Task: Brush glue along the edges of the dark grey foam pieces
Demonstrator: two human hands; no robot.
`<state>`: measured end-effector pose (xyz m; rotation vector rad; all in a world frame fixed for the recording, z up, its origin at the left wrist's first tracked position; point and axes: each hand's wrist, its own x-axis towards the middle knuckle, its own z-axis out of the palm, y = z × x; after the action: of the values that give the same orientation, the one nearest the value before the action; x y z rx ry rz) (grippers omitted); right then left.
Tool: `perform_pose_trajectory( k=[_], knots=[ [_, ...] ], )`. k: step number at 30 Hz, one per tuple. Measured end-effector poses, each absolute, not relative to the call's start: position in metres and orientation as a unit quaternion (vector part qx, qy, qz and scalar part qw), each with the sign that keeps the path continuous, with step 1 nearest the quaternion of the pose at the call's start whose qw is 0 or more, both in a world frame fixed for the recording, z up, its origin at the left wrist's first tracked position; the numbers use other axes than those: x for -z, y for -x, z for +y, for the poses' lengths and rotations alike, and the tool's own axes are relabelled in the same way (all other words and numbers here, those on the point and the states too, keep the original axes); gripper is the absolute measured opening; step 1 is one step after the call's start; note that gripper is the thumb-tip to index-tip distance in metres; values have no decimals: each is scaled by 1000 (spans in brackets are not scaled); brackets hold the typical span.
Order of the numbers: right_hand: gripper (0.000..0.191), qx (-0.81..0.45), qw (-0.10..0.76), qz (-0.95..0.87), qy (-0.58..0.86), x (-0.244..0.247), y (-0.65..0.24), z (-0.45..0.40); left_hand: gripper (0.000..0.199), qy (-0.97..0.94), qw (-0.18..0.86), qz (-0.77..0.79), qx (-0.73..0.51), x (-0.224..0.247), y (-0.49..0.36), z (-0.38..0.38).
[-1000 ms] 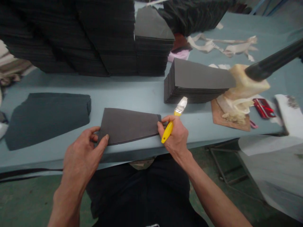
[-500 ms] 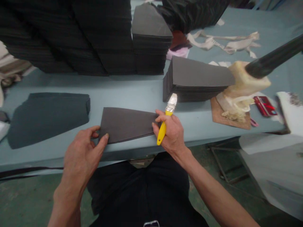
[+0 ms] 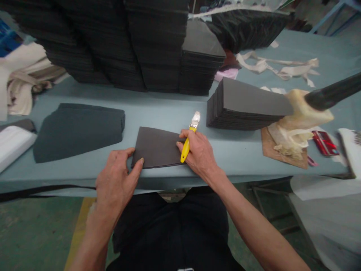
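A dark grey tapered panel lies flat near the table's front edge. My left hand pinches its left edge, thumb on top and fingers at the far side. My right hand holds a yellow-handled brush, its pale bristles pointing away from me, and the fingers of that hand also rest over the panel's right end. To the left lies a low pile of dark green-grey pieces. A stack of grey panels stands beyond my right hand.
Tall black stacks line the back of the table. At the right are a yellowish block with a black tube, a brown board and a red case. Cloth strips lie at the far left.
The view has shifted left, so the table's contents appear farther right. My right hand and the brush have moved inward over the panel, covering more of its right end.
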<state>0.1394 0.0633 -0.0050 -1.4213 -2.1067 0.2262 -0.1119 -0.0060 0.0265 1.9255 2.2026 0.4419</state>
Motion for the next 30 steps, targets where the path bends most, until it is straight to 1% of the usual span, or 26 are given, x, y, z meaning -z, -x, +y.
perform_pose_trajectory(
  k=[9,18,24,26,30],
  knots=[
    [18,-69,320,-800,503,11,-139,57,39,-637,70,749,-167,-24,105,-10],
    [18,-59,264,-804,529,3,-135,58,35,-628,72,757,-166,-25,102,-12],
    [20,-78,283,-804,517,4,-128,59,38,-638,101,744,-169,-26,109,-10],
    [25,-100,288,-806,508,4,-131,59,40,-651,111,730,-173,-27,114,-9],
    [53,-138,287,-819,479,1,-143,60,51,-675,162,695,-190,-31,126,-7]
  ],
)
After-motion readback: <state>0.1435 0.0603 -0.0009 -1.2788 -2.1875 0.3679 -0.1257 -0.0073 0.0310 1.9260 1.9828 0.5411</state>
